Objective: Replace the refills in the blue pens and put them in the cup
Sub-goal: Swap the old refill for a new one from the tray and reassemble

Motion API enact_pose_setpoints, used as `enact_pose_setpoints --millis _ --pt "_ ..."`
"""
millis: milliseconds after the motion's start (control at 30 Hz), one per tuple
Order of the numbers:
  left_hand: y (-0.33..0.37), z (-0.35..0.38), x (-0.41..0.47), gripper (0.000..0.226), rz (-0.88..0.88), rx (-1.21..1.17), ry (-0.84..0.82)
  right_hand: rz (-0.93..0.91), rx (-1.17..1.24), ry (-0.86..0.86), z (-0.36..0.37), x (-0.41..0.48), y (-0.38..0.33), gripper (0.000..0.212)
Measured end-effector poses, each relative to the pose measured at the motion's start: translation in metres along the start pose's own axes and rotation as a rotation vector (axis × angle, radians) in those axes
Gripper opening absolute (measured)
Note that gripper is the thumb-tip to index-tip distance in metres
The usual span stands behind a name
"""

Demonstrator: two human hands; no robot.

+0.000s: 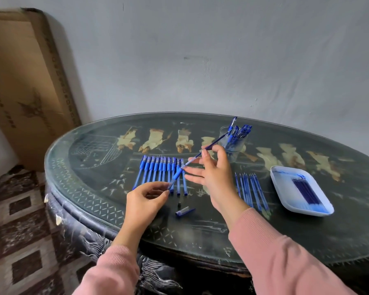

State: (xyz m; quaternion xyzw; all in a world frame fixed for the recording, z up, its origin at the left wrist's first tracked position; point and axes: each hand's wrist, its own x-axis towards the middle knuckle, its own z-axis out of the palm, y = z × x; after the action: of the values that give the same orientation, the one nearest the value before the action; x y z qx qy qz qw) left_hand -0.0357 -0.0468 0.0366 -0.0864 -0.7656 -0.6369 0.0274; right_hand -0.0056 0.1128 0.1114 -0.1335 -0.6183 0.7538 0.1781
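Observation:
My left hand (145, 199) pinches the lower end of a blue pen barrel (176, 176) above the table. My right hand (211, 169) pinches a thin blue refill (216, 142) that runs slantwise into the barrel's top, its other fingers spread. A row of several capped blue pens (162, 171) lies just beyond my hands. A clear cup (232, 143) at the back holds several blue pens. Loose refills (251, 190) lie right of my right hand. A blue pen cap (184, 211) and a small black tip piece (179, 204) lie near the front.
A white tray (285, 201) with blue ink stains and several dark refills sits at the right. The dark oval table (94, 188) has a glass top and stands against a grey wall. A large cardboard box (26, 81) leans at the left.

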Motion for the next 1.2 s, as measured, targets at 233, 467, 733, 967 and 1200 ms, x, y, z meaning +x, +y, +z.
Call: enact_pose_setpoints --millis 233,467,733,967,1200 --pt "0.001 0.0 0.0 0.022 0.007 0.006 -0.011 -0.04 -0.08 -0.033 0.0 0.002 0.001 0.005" --pt "0.001 0.0 -0.001 0.021 0.014 0.004 -0.013 -0.052 -0.082 -0.034 -0.001 0.005 0.001 0.005" --pt "0.002 0.001 0.0 0.021 0.024 0.012 -0.004 -0.033 -0.289 -0.046 0.001 0.011 0.004 0.01" --pt "0.0 0.001 0.001 0.016 0.01 -0.015 0.042 -0.11 -0.706 -0.173 0.002 0.006 0.013 0.031" --pt "0.0 0.0 0.0 0.016 -0.015 -0.078 0.082 -0.102 -1.123 -0.339 -0.007 -0.006 0.033 0.02"
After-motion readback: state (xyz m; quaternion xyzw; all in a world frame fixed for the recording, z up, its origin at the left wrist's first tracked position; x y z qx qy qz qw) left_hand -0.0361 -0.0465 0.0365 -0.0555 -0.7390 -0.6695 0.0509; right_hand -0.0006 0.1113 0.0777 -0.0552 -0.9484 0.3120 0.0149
